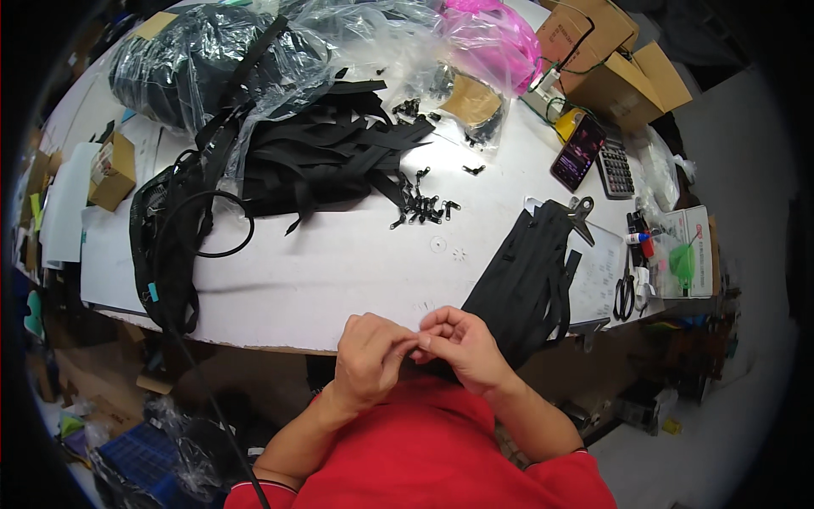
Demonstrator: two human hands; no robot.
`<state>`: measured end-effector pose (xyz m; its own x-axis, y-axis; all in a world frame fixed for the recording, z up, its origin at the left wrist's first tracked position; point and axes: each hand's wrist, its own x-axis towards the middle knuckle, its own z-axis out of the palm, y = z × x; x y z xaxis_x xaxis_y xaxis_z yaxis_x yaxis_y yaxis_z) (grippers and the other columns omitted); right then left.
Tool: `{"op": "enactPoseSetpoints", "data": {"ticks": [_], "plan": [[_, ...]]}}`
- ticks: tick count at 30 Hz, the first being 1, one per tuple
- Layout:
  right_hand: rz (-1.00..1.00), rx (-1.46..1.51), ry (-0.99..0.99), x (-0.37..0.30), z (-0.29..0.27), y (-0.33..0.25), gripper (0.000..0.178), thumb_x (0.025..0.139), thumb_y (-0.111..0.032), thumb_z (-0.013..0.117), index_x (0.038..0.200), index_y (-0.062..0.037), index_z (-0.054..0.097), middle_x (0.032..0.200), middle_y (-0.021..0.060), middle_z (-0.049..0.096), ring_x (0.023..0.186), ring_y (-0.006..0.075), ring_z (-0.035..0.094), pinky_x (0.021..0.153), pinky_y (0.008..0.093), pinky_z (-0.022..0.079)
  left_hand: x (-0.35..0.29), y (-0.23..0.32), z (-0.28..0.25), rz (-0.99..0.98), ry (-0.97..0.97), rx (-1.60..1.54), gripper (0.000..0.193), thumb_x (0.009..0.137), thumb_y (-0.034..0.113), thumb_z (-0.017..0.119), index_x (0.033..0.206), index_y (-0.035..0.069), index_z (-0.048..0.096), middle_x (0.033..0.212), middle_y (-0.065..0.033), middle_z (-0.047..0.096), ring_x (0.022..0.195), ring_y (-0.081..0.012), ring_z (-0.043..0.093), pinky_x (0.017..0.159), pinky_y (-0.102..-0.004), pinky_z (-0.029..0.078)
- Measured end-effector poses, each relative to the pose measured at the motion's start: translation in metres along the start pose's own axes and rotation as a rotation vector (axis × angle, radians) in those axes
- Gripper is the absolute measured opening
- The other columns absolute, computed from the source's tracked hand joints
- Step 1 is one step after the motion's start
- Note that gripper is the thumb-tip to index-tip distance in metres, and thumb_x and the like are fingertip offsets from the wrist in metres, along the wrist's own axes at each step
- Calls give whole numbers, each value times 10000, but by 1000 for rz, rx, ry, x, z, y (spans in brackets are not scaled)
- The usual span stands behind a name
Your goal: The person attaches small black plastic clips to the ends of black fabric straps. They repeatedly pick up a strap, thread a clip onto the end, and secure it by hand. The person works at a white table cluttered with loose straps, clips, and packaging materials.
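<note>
My left hand (370, 356) and my right hand (465, 349) meet just in front of the table's near edge. Their thumbs and forefingers are pinched together, fingertips touching. What they pinch is too small and too covered to make out; some dark material shows just beneath my right hand. Right of my hands, a bundle of black zipper strips (519, 280) lies aslant over the near edge, by a black bulldog clip (582, 219). Farther off, small black zipper sliders (421, 206) are heaped beside a large pile of black strips (309, 157).
Along the right stand a phone (579, 153), a calculator (616, 168), scissors (624, 297) and cardboard boxes (627, 85). At the back lie a plastic-wrapped black bundle (182, 68) and a pink bag (500, 38). A black mesh bag (161, 246) and a small box (112, 172) sit left.
</note>
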<state>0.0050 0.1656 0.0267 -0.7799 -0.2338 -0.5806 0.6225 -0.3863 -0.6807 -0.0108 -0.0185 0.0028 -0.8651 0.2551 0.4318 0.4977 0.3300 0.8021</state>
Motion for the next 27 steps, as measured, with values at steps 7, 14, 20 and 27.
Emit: {"op": "enactPoseSetpoints", "data": {"ticks": [7,14,20,27], "plan": [[-1006,-1321,568,114,13,-48,123,830,-153,720,897,-56,685,961,110,554,908,290,538,809,417,425,-6,3,-2,-238,15,-196,51,846,1,710,879,35,693,781,-70,650,663,-172,584,568,-278,435],[-913,-1237,487,133,6,-56,127,772,-145,767,811,-53,689,983,106,556,936,276,559,848,394,431,-10,1,-20,-358,-29,-331,124,832,-33,718,943,16,746,862,-67,703,695,-145,626,599,-259,482],[-371,-18,45,63,-17,-52,172,960,-101,645,1110,-20,621,1010,63,643,809,115,590,736,238,478,-13,-7,-21,-497,-10,-574,145,885,-90,642,998,-31,710,969,-89,674,810,-106,610,688,-225,471],[-353,55,-17,15,-10,-10,381,951,-23,632,1308,6,504,1061,93,668,897,105,614,776,237,490,-2,6,-3,-531,-65,-683,197,894,-64,649,1086,-25,670,1000,-85,677,893,-114,631,785,-238,497]]}}
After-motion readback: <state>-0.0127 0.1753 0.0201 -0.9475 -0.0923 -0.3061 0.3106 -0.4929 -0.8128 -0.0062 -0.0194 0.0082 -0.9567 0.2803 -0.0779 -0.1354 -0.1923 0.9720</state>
